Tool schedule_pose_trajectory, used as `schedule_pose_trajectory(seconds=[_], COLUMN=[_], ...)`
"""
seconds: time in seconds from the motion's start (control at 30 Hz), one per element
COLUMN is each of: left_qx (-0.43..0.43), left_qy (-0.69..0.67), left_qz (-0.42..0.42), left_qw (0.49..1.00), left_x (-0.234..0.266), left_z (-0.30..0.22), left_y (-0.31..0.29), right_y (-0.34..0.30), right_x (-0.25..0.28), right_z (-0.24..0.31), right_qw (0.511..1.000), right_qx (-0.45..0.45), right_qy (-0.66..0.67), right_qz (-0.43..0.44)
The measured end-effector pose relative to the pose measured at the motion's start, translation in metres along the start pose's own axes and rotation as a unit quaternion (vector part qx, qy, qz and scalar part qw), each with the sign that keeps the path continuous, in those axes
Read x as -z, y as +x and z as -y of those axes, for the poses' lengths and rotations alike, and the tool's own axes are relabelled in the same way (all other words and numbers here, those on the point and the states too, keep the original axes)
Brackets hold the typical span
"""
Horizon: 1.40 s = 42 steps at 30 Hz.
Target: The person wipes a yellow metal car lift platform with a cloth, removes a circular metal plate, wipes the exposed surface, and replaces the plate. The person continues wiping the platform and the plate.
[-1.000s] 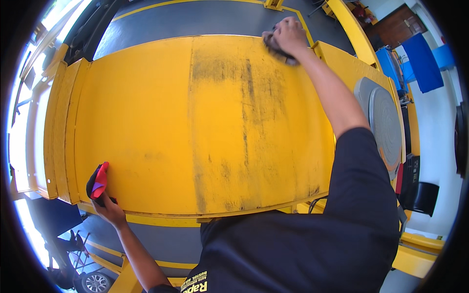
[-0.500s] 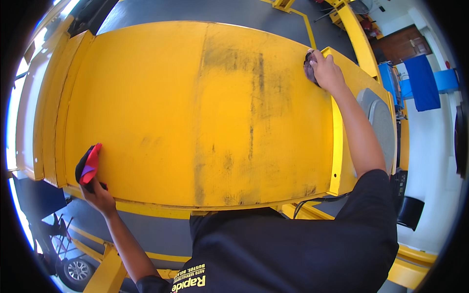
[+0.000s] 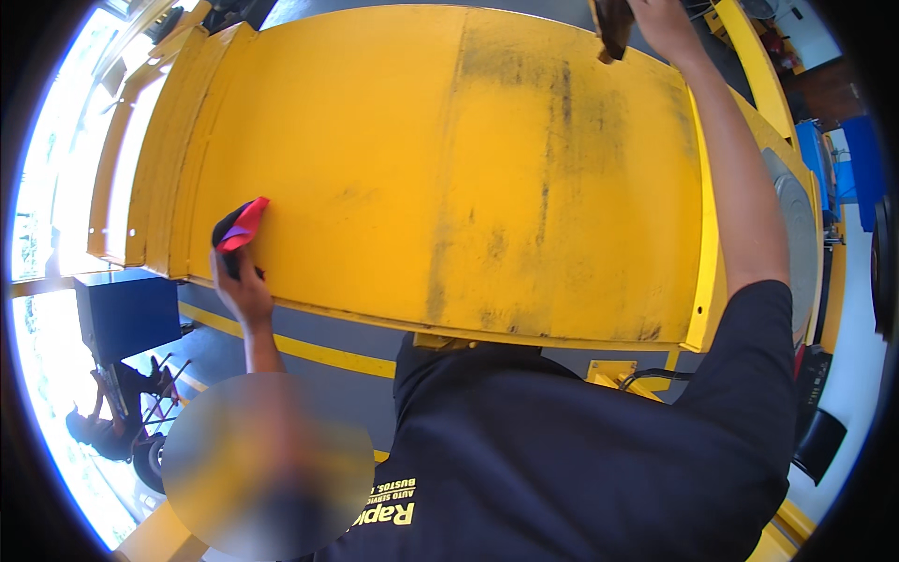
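Note:
A broad yellow metal panel (image 3: 328,140) with dark smudges and streaks lies in front of me. At its near left corner, my left hand (image 3: 245,292) is closed round a bunched black, red and purple cloth (image 3: 245,227), which lies against the panel. My right hand (image 3: 667,30) reaches out to the far right edge. It grips a dark rag (image 3: 614,28) that hangs at that edge; the top of the picture cuts part of both off.
A raised yellow lip (image 3: 704,253) and a round grey plate (image 3: 796,225) border the panel's right end. To the left are a blue box (image 3: 126,314) and a seated person (image 3: 108,421). A black cable (image 3: 655,376) runs below the near edge.
My right hand has moved the dark rag away from me, from the panel's right side to its far edge. My left hand keeps its place. The whole view has shifted.

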<state>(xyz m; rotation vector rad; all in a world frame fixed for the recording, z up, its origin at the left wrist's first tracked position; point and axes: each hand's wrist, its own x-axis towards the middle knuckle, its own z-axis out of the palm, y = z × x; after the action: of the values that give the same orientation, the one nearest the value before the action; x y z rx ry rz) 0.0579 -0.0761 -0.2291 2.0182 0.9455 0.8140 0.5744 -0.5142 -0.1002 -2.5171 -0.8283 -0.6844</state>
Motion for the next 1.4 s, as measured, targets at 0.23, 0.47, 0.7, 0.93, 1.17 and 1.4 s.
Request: schedule_pose_trajectory(seconds=[0.23,0.47,0.7,0.93,1.17,1.4], left_qx=[-0.303,-0.481,-0.415,-0.570,-0.509,-0.335], left_qy=[0.223,0.137,0.237,0.206,0.241,0.305], left_qz=[0.213,0.473,0.254,0.404,0.502,0.328], left_qw=[0.902,0.726,0.841,0.685,0.656,0.829], left_x=[-0.004,-0.038,-0.150,-0.126,-0.142,-0.334], left_z=[-0.051,-0.110,-0.061,-0.098,-0.137,-0.177], left_y=[-0.015,-0.097,0.139,0.013,0.044,0.204], right_y=[-0.097,-0.208,-0.328,-0.479,-0.430,-0.375], right_x=[0.090,0.144,0.204,0.189,0.157,0.135], right_z=[0.001,0.074,0.145,0.141,0.161,0.137], right_qw=[0.979,0.937,0.921,0.743,0.794,0.898], right_qx=[-0.138,-0.269,-0.319,-0.501,-0.477,-0.333], right_qy=[0.134,0.196,0.224,0.365,0.314,0.273], right_qz=[0.067,0.108,0.029,-0.254,-0.209,-0.086])
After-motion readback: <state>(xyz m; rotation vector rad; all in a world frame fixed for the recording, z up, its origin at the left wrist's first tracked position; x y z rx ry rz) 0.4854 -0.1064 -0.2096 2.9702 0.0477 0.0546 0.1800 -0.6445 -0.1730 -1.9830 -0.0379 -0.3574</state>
